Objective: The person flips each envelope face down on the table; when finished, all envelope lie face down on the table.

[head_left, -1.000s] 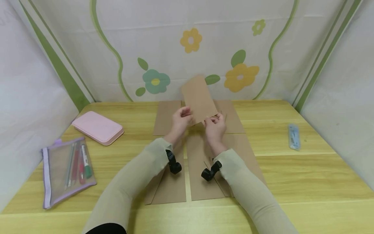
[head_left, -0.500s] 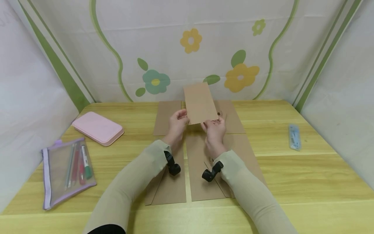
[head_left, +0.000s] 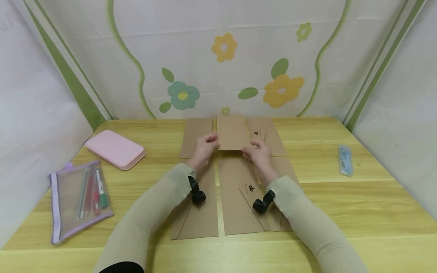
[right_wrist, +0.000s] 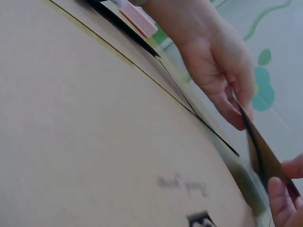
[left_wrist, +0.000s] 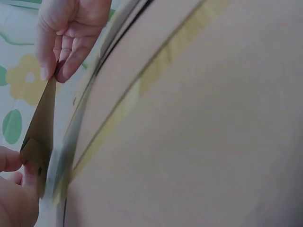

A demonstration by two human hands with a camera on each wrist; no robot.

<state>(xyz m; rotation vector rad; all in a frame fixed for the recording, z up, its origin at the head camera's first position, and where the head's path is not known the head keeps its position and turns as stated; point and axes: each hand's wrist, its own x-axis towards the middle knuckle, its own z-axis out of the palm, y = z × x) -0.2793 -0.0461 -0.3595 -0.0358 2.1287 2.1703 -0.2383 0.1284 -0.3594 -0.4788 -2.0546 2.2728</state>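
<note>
Both hands hold a small brown kraft paper envelope (head_left: 232, 132) over the back middle of the table. My left hand (head_left: 203, 151) pinches its near left edge, and my right hand (head_left: 259, 157) pinches its near right corner. The envelope's plain face shows in the head view; its thin edge appears in both wrist views. Similar brown envelopes lie flat around it: one back left (head_left: 195, 138), one back right (head_left: 275, 142), and several in front, including a middle envelope (head_left: 235, 216) with a black crown print. The forearms partly cover the front ones.
A pink case (head_left: 114, 149) lies at left, with a mesh zip pouch (head_left: 68, 197) of pens before it. At right lies a small light-blue packet (head_left: 345, 160). A white flowered cloth (head_left: 222, 79) stands behind the table edge.
The held envelope has come down from a raised, tilted position to near the tabletop between the back envelopes. Both hands moved slightly towards me, and the right hand also went to the right.
</note>
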